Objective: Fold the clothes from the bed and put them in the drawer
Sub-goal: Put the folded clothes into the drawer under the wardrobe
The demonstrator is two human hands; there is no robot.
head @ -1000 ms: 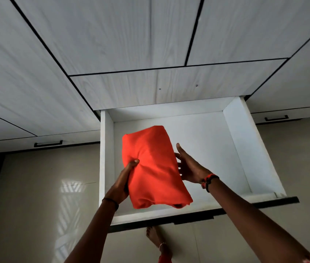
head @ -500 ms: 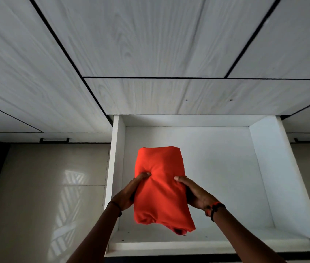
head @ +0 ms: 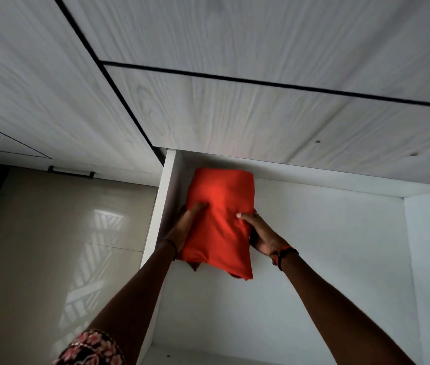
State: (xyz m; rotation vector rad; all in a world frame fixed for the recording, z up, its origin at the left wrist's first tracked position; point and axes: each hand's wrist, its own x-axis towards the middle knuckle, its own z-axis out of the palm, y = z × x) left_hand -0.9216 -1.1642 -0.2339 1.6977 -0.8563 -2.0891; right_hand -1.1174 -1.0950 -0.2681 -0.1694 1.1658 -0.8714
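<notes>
Item: folded orange garment [head: 221, 214], held w/ both hands, one per side.

L hand [head: 184, 227]: on the left edge, thumb on top of the cloth, fingers hidden under it.
R hand [head: 264, 235]: on the right edge, thumb across the top, fingers tucked beneath and not visible.
Both grips are snug on the cloth, not spread.

Location: inside the open white drawer [head: 314, 246], far-left corner.
- The far end of the bundle, beyond the grip, is at or near the back wall. Contact can't be confirmed.
- Can't tell whether the bundle rests on the drawer floor.
- The near end, below the grip, hangs loose w/ a small flap showing at the lower left.

Around the grip:
- The drawer's left wall is just beside the L hand.
- Bare drawer floor lies to the right of the R hand.
- Pale wood-grain cabinet fronts [head: 235, 114] w/ black seams are above.
- Glossy floor tiles [head: 63, 233] and a black handle [head: 71, 172] are well left.

Misc: red/black wristband [head: 283, 255] on the R wrist, thin dark thread [head: 173, 246] on the L wrist, floral sleeve [head: 90, 346] at bottom left.
</notes>
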